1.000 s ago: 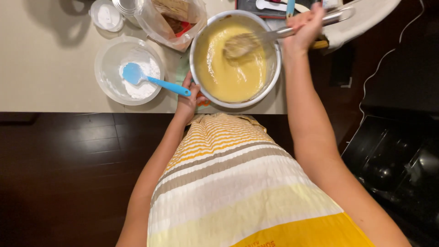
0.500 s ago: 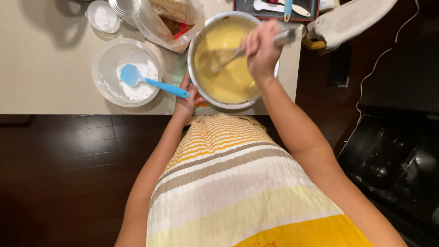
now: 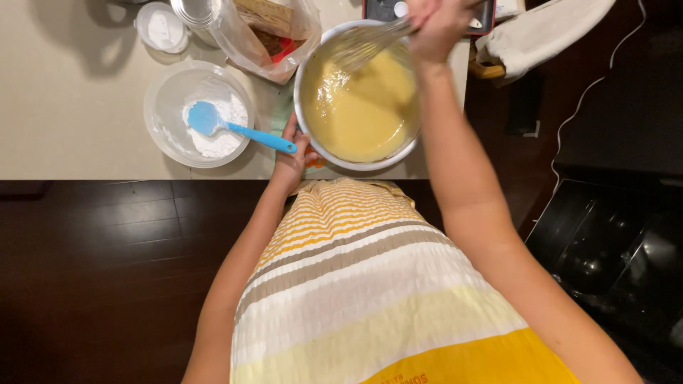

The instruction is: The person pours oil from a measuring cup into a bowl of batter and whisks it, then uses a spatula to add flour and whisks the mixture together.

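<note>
At the pale counter [image 3: 71, 107], a mixing bowl [image 3: 313, 146] of yellow batter [image 3: 363, 107] sits steadied by the left hand [image 3: 292, 162] gripping its rim, while the right hand [image 3: 437, 25] clenches a whisk [image 3: 363, 43]; beside it, a clear plastic bag [image 3: 242, 35] with red-and-brown contents, and a blue spatula [image 3: 235, 126].

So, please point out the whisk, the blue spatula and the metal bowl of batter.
whisk [image 3: 363, 44], head view, on its wires.
blue spatula [image 3: 205, 117], head view, on its blade.
metal bowl [image 3: 356, 164], head view, on its near rim.
</note>
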